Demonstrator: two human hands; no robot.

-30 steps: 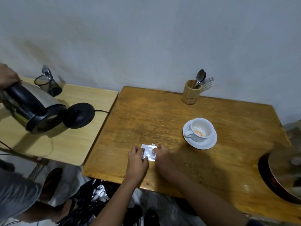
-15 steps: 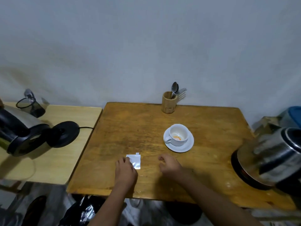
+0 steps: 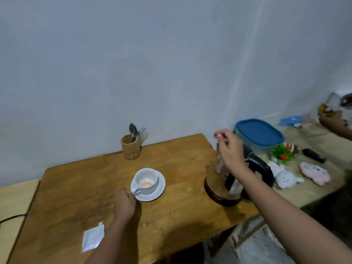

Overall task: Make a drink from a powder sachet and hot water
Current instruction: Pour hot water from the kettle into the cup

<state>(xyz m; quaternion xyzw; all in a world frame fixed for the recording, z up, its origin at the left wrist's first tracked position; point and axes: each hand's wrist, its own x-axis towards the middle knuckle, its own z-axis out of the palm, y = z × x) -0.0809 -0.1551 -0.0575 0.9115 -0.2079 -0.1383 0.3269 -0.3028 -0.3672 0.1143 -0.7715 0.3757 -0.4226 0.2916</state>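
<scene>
Nearest the camera, a torn white sachet [image 3: 93, 239] lies flat on the wooden table [image 3: 171, 216], beside the left forearm. Beyond it the left hand [image 3: 124, 203] rests palm down, empty, fingertips at the saucer [image 3: 159, 189] holding a white cup [image 3: 146, 180] with orange powder. Farther right, the right hand [image 3: 229, 149] hangs loosely open and empty over the kettle [image 3: 236, 178], clearly the nearer hand to it; its black handle faces right.
</scene>
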